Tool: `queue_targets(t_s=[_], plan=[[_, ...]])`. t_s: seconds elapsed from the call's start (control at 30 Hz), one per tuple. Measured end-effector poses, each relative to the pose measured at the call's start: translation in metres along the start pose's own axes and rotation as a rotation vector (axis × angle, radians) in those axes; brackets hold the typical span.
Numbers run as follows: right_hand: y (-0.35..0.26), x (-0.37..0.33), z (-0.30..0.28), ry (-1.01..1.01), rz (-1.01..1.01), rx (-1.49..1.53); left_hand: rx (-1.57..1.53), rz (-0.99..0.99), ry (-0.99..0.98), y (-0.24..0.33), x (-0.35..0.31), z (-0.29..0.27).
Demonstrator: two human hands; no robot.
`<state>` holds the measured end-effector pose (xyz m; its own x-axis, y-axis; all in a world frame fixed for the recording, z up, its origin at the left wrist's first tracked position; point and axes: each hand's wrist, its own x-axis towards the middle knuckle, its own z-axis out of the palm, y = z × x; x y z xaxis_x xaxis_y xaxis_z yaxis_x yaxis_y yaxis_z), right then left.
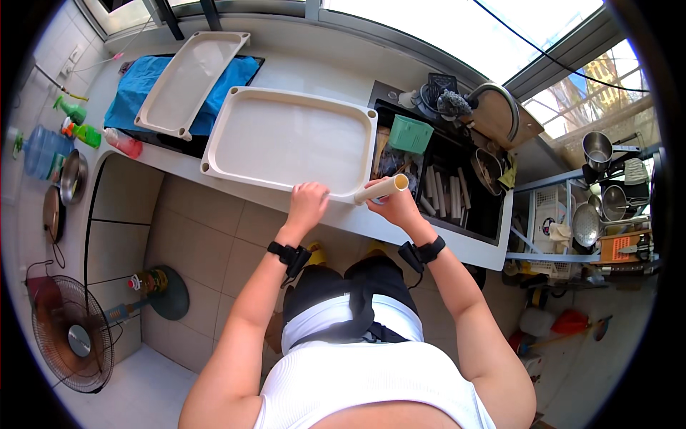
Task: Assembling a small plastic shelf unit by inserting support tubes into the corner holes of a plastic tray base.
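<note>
White kitchen surface (300, 71) runs under a bright window, and on it lies a large cream tray (289, 139), flat, its near long edge at the front lip of the surface. At that near edge the left hand (307, 204) rests with its fingers curled together over the rim of the tray. Just beside the tray's near right corner, the right hand (395, 207) has its fingers clamped around a cream tube (381, 189), which tilts up and to the right with its open round end facing away from the tray; whether the tube's lower end touches the tray, I cannot tell. Both wrists carry black straps. Right of the tray a dark sink (446, 182) is sunk into the surface, holding several more pale tubes lying side by side and a green basket (410, 134), with a curved tap (500, 100) above it. Behind and left of the big tray, a second cream tray (189, 79) rests at an angle on a blue cloth (136, 89). Farther left stand plastic bottles (93, 134), and on the tiled floor below sits a fan (71, 336). A metal rack (593, 207) with pots and strainers stands well off to the right.
</note>
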<state>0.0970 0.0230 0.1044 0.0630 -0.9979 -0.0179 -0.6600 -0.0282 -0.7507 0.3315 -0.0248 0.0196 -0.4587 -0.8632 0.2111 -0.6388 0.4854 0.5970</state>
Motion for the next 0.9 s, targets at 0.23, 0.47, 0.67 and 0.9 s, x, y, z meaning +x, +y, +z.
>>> queue_targets(t_s=[0.23,0.47,0.67,0.9], plan=[[0.001,0.005,0.003,0.004,0.041,0.026,0.011,0.014,-0.033,0.003,-0.002,-0.005],[-0.009,0.014,0.002,-0.071,-0.026,-0.017,-0.014,-0.006,-0.043,-0.001,0.001,-0.004],[0.001,0.004,0.016,0.058,-0.101,0.078,-0.071,-0.014,-0.008,-0.004,0.001,-0.001],[0.018,0.007,0.026,0.111,-0.097,0.043,-0.098,-0.014,0.007,-0.005,0.002,0.001]])
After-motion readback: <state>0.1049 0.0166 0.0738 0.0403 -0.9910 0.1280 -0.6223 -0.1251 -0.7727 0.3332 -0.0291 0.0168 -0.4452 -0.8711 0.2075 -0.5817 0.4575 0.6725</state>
